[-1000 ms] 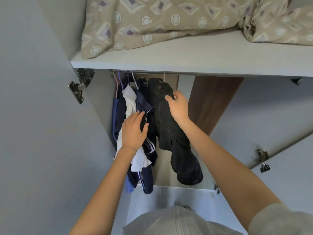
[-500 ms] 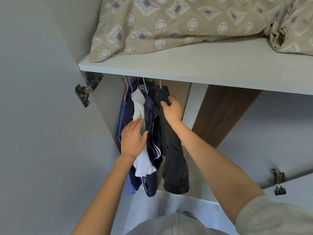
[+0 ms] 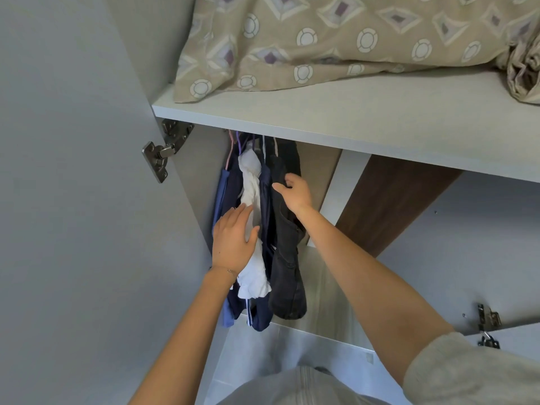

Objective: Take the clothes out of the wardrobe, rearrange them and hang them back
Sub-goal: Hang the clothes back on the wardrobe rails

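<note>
Several garments hang bunched at the left end of the wardrobe, under the shelf. A white garment hangs between a blue one and a navy one with white stripes. On the right of the bunch hang dark grey jeans. My left hand lies flat, fingers straight, against the white and navy clothes. My right hand grips the upper part of the jeans with curled fingers. The hanger hooks show just below the shelf edge; the rail is hidden.
A white shelf above carries patterned beige bedding. The grey left door stands open with a metal hinge. A brown panel divides the wardrobe; the right door is also open.
My right hand has pushed the jeans left, tight against the other clothes. My left hand stays pressed on the white and navy garments. The camera has tilted up and right.
</note>
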Motion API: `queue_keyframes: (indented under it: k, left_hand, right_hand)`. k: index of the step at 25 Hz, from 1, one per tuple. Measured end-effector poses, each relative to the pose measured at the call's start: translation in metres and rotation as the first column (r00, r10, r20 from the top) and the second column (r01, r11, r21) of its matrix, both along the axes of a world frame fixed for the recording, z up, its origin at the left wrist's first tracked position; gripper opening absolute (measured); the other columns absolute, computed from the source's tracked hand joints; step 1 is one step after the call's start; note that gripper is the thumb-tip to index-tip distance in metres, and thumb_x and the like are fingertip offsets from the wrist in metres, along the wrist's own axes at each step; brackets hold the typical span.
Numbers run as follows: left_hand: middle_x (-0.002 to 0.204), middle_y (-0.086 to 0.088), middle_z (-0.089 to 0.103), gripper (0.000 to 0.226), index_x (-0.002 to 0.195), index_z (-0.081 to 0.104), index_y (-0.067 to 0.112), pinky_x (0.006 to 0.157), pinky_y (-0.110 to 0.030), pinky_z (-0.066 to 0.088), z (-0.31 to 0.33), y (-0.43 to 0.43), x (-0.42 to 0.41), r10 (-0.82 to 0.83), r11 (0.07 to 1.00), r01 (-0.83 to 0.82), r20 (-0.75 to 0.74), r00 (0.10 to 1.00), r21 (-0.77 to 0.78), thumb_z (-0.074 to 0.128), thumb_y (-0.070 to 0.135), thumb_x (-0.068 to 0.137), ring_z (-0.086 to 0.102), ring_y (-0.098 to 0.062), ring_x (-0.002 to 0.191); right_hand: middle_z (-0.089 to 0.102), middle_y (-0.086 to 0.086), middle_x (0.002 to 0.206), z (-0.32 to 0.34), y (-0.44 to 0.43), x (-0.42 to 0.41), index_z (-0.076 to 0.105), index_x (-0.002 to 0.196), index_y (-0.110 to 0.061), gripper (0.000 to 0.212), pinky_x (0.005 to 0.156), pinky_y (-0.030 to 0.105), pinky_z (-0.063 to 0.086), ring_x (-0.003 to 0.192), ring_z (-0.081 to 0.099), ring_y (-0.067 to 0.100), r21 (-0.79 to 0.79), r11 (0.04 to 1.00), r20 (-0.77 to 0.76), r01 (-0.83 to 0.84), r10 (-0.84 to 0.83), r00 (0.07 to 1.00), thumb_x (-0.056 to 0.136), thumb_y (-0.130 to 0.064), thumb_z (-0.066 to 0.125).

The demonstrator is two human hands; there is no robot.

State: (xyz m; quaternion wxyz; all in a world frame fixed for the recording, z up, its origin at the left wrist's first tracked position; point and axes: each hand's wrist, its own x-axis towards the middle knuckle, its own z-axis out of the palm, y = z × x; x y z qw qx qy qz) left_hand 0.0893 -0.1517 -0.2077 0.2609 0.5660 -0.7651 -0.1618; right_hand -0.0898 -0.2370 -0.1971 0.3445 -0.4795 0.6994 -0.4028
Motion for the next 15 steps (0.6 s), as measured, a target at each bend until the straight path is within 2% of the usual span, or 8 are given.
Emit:
queue_keyframes:
  k: [2, 5, 7, 10, 12, 15]
  left_hand:
    - [0.146, -0.008, 0.046, 0.048, 0.14, 0.048, 0.012, 0.115, -0.045, 0.028, 0.002, 0.002, 0.0, -0.007, 1.0, 0.007, -0.012, 1.0, 0.0, 0.058, 0.025, 0.095, 0.039, -0.031, 0.137]
    - [0.146, -0.009, 0.046, 0.05, 0.141, 0.047, 0.013, 0.115, -0.046, 0.027, 0.007, 0.006, 0.003, -0.021, 0.999, 0.022, -0.02, 1.0, 0.026, 0.058, 0.027, 0.095, 0.038, -0.032, 0.138]
    - [0.147, -0.008, 0.045, 0.052, 0.143, 0.045, 0.014, 0.116, -0.046, 0.026, 0.011, 0.009, 0.006, -0.036, 0.998, 0.036, 0.002, 0.999, 0.045, 0.057, 0.029, 0.095, 0.036, -0.031, 0.139]
    - [0.148, -0.008, 0.044, 0.052, 0.143, 0.044, 0.013, 0.115, -0.048, 0.027, 0.015, 0.016, 0.017, -0.079, 0.996, 0.079, 0.02, 0.997, 0.029, 0.056, 0.029, 0.096, 0.036, -0.031, 0.139]
    - [0.149, -0.008, 0.042, 0.052, 0.144, 0.042, 0.013, 0.114, -0.048, 0.027, 0.017, 0.024, 0.025, -0.101, 0.995, 0.101, 0.001, 0.995, 0.02, 0.054, 0.028, 0.096, 0.035, -0.031, 0.14]
    - [0.152, -0.008, 0.037, 0.052, 0.145, 0.041, 0.014, 0.116, -0.048, 0.024, 0.02, 0.042, 0.033, -0.11, 0.994, 0.111, -0.035, 0.993, 0.026, 0.055, 0.025, 0.096, 0.03, -0.031, 0.142]
  right_hand:
    - [0.061, 0.018, 0.121, 0.0, 0.002, 0.008, 0.055, 0.123, 0.008, 0.042, 0.094, 0.045, 0.048, 0.117, 0.055, 0.032, 0.036, 0.997, 0.027, -0.069, 0.068, 0.997, 0.095, -0.023, 0.06]
    - [0.051, 0.009, 0.143, -0.002, 0.021, 0.022, 0.043, 0.145, -0.01, 0.048, 0.11, 0.039, 0.04, 0.131, 0.048, 0.023, 0.087, 0.986, 0.066, -0.142, 0.137, 0.988, 0.1, -0.026, 0.052]
    - [0.051, 0.007, 0.143, -0.009, 0.046, 0.029, 0.041, 0.146, -0.015, 0.049, 0.111, 0.032, 0.037, 0.13, 0.049, 0.021, 0.072, 0.993, 0.068, -0.095, 0.09, 0.994, 0.1, -0.028, 0.051]
    - [0.055, 0.003, 0.139, -0.014, 0.092, 0.032, 0.045, 0.143, -0.02, 0.046, 0.099, 0.023, 0.039, 0.125, 0.054, 0.019, 0.041, 0.999, -0.021, 0.019, -0.018, 1.0, 0.1, -0.034, 0.049]
    - [0.057, 0.001, 0.137, -0.015, 0.122, 0.028, 0.047, 0.142, -0.024, 0.044, 0.101, 0.027, 0.041, 0.124, 0.054, 0.02, 0.025, 0.996, -0.133, 0.083, -0.079, 0.988, 0.1, -0.039, 0.046]
    - [0.054, 0.0, 0.141, -0.012, 0.166, 0.023, 0.044, 0.143, -0.026, 0.047, 0.108, 0.043, 0.043, 0.128, 0.051, 0.022, 0.026, 0.991, -0.275, 0.133, -0.12, 0.954, 0.099, -0.041, 0.047]
